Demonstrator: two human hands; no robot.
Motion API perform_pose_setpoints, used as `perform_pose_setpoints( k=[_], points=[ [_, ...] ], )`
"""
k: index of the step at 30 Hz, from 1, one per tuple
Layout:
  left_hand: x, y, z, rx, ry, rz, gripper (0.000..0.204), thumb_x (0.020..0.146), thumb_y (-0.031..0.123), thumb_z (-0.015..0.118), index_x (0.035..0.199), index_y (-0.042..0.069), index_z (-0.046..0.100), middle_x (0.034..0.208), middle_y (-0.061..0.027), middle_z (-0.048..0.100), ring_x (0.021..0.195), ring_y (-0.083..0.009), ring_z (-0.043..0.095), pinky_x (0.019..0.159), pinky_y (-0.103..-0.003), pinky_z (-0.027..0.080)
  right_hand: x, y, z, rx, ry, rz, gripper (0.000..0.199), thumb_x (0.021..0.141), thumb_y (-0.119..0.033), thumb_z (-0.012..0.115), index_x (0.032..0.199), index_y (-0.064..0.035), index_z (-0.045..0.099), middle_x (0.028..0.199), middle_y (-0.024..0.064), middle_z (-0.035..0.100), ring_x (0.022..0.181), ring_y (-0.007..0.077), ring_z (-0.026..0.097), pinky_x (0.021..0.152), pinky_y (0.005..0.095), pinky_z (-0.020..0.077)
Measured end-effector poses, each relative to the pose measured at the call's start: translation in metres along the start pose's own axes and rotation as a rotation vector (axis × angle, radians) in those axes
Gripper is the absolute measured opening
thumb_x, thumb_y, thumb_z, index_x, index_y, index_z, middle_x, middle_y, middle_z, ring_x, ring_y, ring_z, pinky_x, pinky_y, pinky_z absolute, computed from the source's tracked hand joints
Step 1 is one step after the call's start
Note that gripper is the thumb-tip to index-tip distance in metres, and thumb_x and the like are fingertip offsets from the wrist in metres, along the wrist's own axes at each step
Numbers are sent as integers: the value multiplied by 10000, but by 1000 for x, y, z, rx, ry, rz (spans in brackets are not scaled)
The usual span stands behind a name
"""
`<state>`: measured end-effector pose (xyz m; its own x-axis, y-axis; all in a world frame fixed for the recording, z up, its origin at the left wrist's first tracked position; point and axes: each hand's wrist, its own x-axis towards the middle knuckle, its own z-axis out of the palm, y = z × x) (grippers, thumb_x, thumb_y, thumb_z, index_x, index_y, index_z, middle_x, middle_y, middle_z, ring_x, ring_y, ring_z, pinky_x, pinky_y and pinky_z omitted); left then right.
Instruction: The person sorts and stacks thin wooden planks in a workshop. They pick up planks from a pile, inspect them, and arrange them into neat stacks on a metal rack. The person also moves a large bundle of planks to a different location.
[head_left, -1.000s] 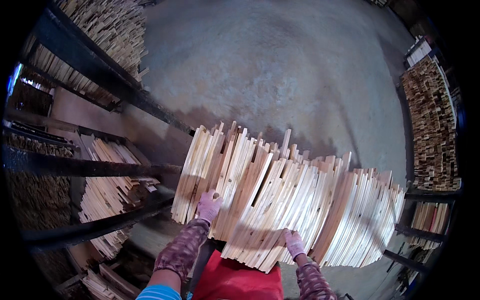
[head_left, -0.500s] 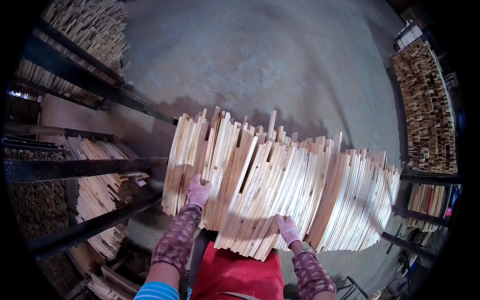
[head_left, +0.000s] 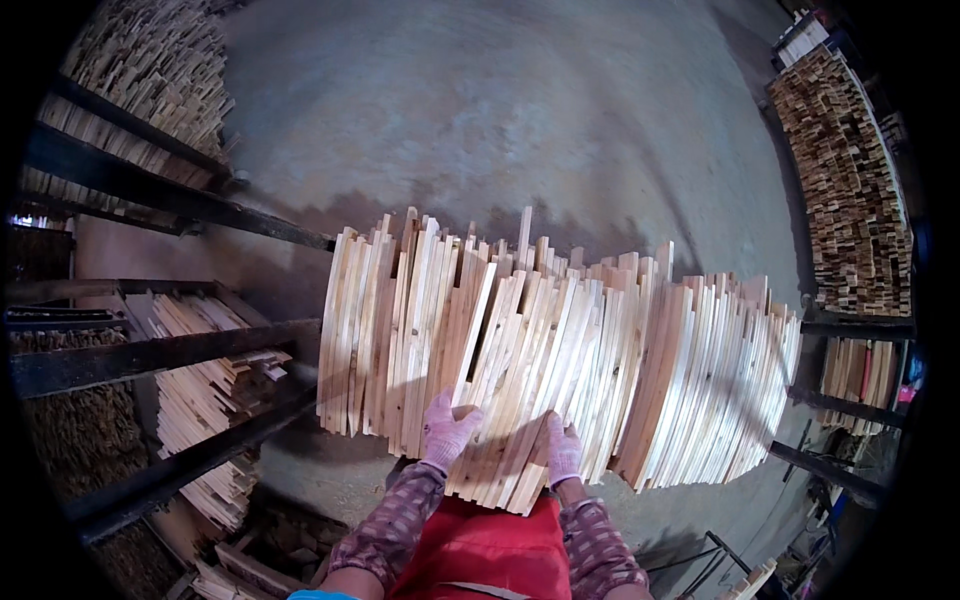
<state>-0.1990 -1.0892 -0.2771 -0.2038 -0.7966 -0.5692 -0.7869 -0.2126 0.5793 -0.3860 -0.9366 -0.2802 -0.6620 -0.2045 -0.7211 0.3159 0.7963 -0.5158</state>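
Observation:
A long row of pale wooden strips (head_left: pixel 400 330) lies side by side in front of me, their ends uneven. One group of strips (head_left: pixel 510 430) juts out toward my body, near the red apron (head_left: pixel 490 550). At this group's left side, my left hand (head_left: pixel 450 432), in a pinkish glove, is closed with thumb and fingers against the strips. My right hand (head_left: pixel 564 450), gloved likewise, grips the strips at the group's right side, fingers bent over their tops. The undersides of the strips and some fingertips are hidden.
Dark metal bars (head_left: pixel 180 350) run in from the left toward the row, and more bars (head_left: pixel 840 405) stand at the right. Further strips (head_left: pixel 205 420) are stacked at the left. A tall wood stack (head_left: pixel 845 180) stands far right, beyond the grey floor (head_left: pixel 480 110).
My left hand has moved right and nearer to me, from the left part of the row to the jutting group. The right hand stays at that group's right side, slightly shifted.

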Motion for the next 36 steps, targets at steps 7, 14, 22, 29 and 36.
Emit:
perform_pose_setpoints(
  k=[7, 14, 22, 29, 36],
  points=[
    [-4, 6, -6, -388, -102, -247, 882, 709, 190, 821, 1474, 31, 412, 1249, -150, 603, 1068, -235, 636, 919, -374, 519, -20, -28, 6, 285, -20, 124, 634, 954, -401, 662, 1350, 71, 510, 1185, 120, 637, 1042, 189, 586, 895, 318, 479],
    [-21, 36, -88, -326, 3, -140, 797, 712, 90, 763, 1444, 27, 453, 938, -99, 674, 851, -190, 674, 837, -330, 546, -68, -70, 26, 621, -172, 150, 386, 954, -235, 685, 1225, 28, 604, 1067, 57, 662, 904, 148, 618, 793, 294, 525],
    [-8, 24, -244, -543, 153, 45, 575, 790, -3, 627, 1357, 20, 529, 1114, -69, 667, 961, -154, 655, 834, -306, 550, -106, -97, 139, 337, -368, -286, 325, 915, -273, 710, 1091, -12, 630, 915, 33, 648, 800, 140, 607, 713, 311, 514],
    [97, -140, -260, -266, 301, -35, 496, 992, 408, 562, 1338, 54, 594, 1150, -102, 699, 1055, -216, 634, 942, -372, 482, -82, -153, 235, -556, -562, -324, 750, 864, -572, 612, 1302, 31, 530, 1142, 268, 635, 1044, 437, 626, 900, 493, 503],
    [120, -163, -256, -342, 168, -174, 559, 1008, 472, 539, 1397, 71, 554, 1247, -100, 666, 1109, -179, 597, 965, -335, 470, -97, -157, 251, -547, -400, -311, 951, 801, -541, 695, 1485, 9, 328, 1342, 272, 539, 1168, 420, 586, 956, 476, 493]
  ],
)
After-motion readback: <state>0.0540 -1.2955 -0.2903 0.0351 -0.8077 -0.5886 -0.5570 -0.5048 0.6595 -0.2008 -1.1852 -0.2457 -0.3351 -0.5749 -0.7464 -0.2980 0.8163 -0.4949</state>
